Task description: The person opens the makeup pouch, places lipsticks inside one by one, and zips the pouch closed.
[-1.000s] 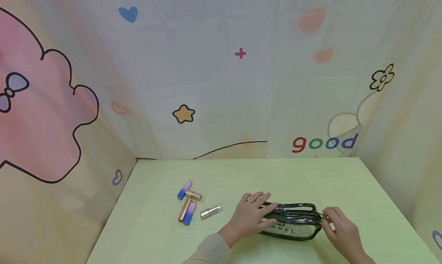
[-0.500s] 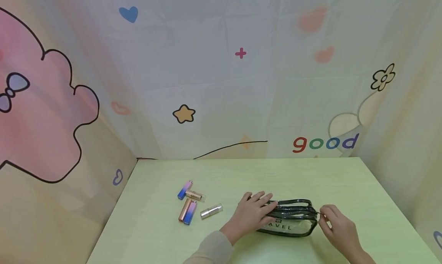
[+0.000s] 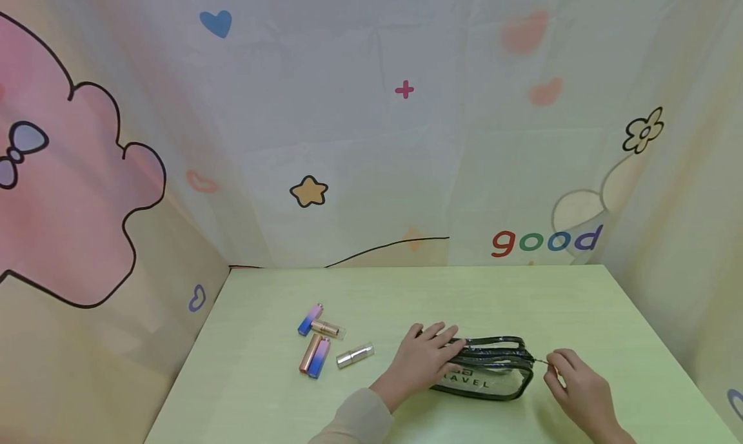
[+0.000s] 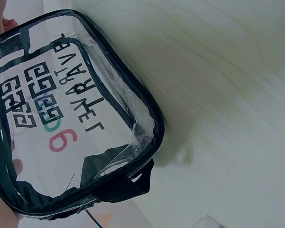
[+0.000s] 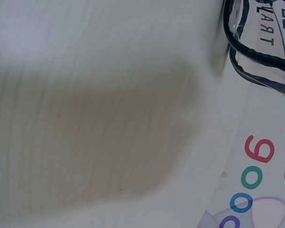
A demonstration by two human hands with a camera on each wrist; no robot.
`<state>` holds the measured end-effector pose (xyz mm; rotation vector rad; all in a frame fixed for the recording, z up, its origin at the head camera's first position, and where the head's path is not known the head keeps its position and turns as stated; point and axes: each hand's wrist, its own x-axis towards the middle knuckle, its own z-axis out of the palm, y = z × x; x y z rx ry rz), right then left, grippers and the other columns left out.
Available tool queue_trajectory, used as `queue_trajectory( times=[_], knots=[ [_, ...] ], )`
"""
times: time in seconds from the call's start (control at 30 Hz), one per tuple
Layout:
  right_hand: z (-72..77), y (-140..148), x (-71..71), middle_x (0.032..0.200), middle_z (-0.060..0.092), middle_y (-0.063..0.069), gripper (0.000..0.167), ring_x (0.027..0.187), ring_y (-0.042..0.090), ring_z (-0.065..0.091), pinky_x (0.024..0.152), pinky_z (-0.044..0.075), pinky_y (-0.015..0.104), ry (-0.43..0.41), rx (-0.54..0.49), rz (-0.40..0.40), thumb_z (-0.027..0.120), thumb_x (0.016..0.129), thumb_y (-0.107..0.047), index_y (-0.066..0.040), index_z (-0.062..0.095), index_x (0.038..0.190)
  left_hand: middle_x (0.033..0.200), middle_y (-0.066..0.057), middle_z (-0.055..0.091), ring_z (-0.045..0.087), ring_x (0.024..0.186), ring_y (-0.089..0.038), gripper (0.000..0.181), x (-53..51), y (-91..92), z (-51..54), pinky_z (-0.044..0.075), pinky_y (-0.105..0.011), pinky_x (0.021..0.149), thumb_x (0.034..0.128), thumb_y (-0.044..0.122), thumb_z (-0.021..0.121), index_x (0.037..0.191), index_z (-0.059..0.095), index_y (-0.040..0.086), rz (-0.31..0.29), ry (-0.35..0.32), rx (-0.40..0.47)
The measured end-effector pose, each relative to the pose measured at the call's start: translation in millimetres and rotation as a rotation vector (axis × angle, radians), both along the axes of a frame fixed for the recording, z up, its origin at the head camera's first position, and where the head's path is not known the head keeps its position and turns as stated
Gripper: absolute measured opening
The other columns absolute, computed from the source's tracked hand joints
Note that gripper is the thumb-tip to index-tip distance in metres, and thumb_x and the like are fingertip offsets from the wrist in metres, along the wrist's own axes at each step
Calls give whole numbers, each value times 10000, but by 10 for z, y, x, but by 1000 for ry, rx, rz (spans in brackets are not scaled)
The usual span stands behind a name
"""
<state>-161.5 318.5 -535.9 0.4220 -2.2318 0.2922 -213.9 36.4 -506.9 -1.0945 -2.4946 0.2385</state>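
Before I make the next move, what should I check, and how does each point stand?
1. Left grip resting on the clear travel pouch: ok.
2. Right grip pinching the zipper pull: ok.
3. Zipper fully closed: cannot tell, detail too small.
4. Silver lipstick tube apart from the left grip: ok.
5. Other four lipstick tubes apart from the pouch: ok, farther left.

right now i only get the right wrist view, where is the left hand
Observer: The left hand rests across the left end of the clear, black-edged bag.
Operator: ok and the right one, i just see fingertips at the edge
Observer: In the head view, the right hand pinches a thin pull at the bag's right end.
Operator: anything loose past the left hand
Observer: Yes, a silver tube lies to its left.
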Motion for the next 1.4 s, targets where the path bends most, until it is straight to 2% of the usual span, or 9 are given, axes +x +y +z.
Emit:
queue_trajectory(
  times=[0.17, 0.33, 0.57, 0.77, 1.0, 1.2, 1.4],
  knots=[
    [-86, 6, 10, 768, 559, 0, 77, 503, 63, 477, 377, 317, 182, -57, -27, -30, 515, 682, -120, -104, 579, 720, 1364, 157, 384, 386, 1237, -74, 487, 4, -2, -2, 362, -319, 938, 872, 570, 279, 1313, 372, 386, 8, 9, -1],
    [-162, -14, 5, 770, 555, -13, 109, 548, 79, 522, 416, 356, 154, -87, -89, -29, 559, 625, -49, -105, 583, 716, 1363, 157, 386, 378, 1241, -71, 481, 11, 4, -9, 360, -317, 935, 878, 564, 275, 1313, 371, 385, 23, -5, 0],
    [-259, -67, -25, 771, 543, -21, 75, 565, -14, 451, 452, 347, 124, -169, -205, -46, 560, 672, -23, -86, 577, 709, 1372, 149, 378, 372, 1248, -73, 484, 20, 1, -30, 360, -321, 938, 886, 557, 257, 1322, 360, 377, 33, -23, 10],
    [-364, -101, -31, 776, 547, -15, 57, 566, -51, 441, 455, 345, 127, -213, -261, -61, 560, 685, -24, -67, 587, 712, 1370, 152, 380, 376, 1247, -78, 484, 27, 1, -29, 362, -317, 934, 883, 557, 261, 1317, 371, 375, 37, -28, 20],
    [-449, -131, -36, 778, 539, -20, 85, 569, -65, 422, 439, 353, 198, -265, -276, -90, 564, 687, -18, -101, 574, 702, 1362, 145, 394, 380, 1245, -83, 477, 34, 4, -29, 359, -315, 928, 886, 551, 260, 1315, 373, 375, 34, -33, 31],
    [-485, -171, -57, 770, 529, -27, 164, 555, -55, 418, 435, 342, 202, -263, -267, -106, 599, 659, 1, -142, 519, 661, 1359, 148, 397, 377, 1244, -80, 473, 42, 5, -20, 360, -318, 929, 888, 550, 264, 1313, 376, 377, 41, -31, 26],
    [-488, -185, -65, 786, 535, -14, 165, 554, -28, 460, 441, 360, 211, -295, -256, -121, 606, 667, -1, -139, 515, 666, 1368, 155, 380, 368, 1250, -74, 469, 51, 5, -30, 360, -315, 938, 891, 548, 262, 1320, 359, 385, 50, -32, 10]
  ],
)
